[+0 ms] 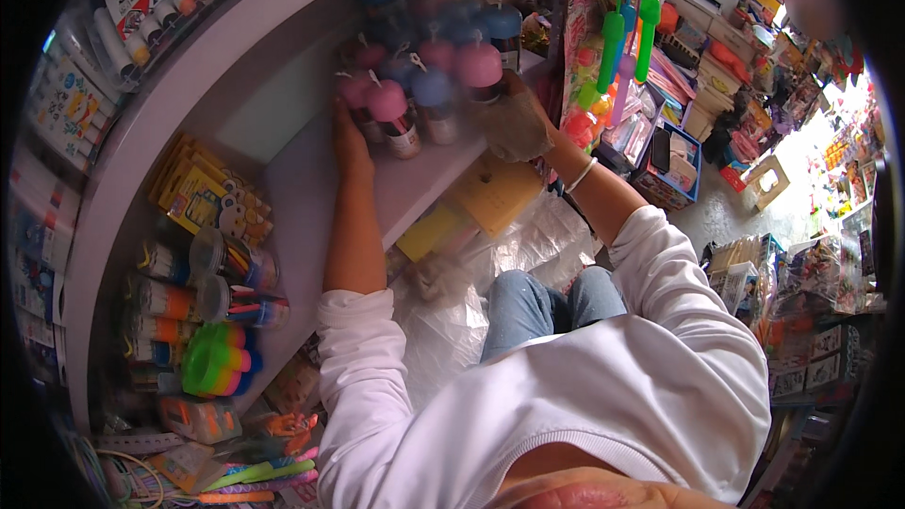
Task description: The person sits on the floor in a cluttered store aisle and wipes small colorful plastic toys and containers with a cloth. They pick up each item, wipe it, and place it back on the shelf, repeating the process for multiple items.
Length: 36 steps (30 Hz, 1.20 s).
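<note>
Several small jars with pink and blue lids and short cords on top stand in a group on a pale shelf (pixel 396 191). My left hand (pixel 351 138) rests against the left side of the group, beside a pink-lidded jar (pixel 387 109). At the right side, my right hand (pixel 520 102) has its fingers at another pink-lidded jar (pixel 479 67) and also holds a greyish-brown cloth (pixel 512 131). A blue-lidded jar (pixel 433 95) stands between the hands. The jars farther back are blurred. Whether either hand grips a jar firmly cannot be told.
Yellow boxes (pixel 194 198), tubs of coloured pencils (pixel 247 307) and stacked bright cups (pixel 215 360) sit on the shelf at left. Below the shelf edge lie a brown envelope (pixel 495 191) and clear plastic sheeting (pixel 452 339). Green plastic tubes (pixel 610 49) hang at right, near full boxes (pixel 668 170).
</note>
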{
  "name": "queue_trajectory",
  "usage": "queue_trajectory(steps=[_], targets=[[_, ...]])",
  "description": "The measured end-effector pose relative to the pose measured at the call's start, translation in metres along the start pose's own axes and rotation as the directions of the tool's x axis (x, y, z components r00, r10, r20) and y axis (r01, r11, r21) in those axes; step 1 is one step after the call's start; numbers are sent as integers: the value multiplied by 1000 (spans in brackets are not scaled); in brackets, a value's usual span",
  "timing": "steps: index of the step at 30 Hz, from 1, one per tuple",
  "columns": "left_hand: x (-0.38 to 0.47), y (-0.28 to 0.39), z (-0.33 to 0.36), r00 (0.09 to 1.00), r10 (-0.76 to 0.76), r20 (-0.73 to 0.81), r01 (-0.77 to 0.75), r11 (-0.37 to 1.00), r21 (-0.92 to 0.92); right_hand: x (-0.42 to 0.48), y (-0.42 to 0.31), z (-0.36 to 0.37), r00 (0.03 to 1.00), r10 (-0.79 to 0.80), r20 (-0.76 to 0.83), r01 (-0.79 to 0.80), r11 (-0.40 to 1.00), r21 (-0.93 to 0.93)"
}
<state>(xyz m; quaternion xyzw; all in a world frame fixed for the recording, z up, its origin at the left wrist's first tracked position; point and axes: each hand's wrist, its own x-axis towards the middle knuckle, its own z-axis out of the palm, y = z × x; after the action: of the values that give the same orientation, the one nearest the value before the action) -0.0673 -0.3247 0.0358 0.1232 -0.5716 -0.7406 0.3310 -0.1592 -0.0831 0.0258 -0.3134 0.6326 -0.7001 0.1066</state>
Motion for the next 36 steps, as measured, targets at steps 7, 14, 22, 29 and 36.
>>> queue_trajectory(steps=[7, 14, 22, 29, 36], targets=[[3, 8, -1, 995, -100, -30, 99, 995, -19, -21, -39, 7, 894, 372, 249, -446, 702, 555], [1, 14, 1, 990, -140, 11, 140, 988, -63, -10, -33, 6, 846, 464, 261, -531, 692, 490], [-4, 17, 8, 991, -135, 23, 136, 989, -57, 0, -5, -9, 815, 505, 284, -579, 722, 378], [-13, 10, 16, 999, 1, 36, 0, 1000, -29, 11, 17, -21, 829, 228, 511, -294, 954, 51], [-9, -3, 14, 998, -25, 57, 31, 993, -110, -38, -21, 9, 982, -188, -27, 183, 975, -128]])
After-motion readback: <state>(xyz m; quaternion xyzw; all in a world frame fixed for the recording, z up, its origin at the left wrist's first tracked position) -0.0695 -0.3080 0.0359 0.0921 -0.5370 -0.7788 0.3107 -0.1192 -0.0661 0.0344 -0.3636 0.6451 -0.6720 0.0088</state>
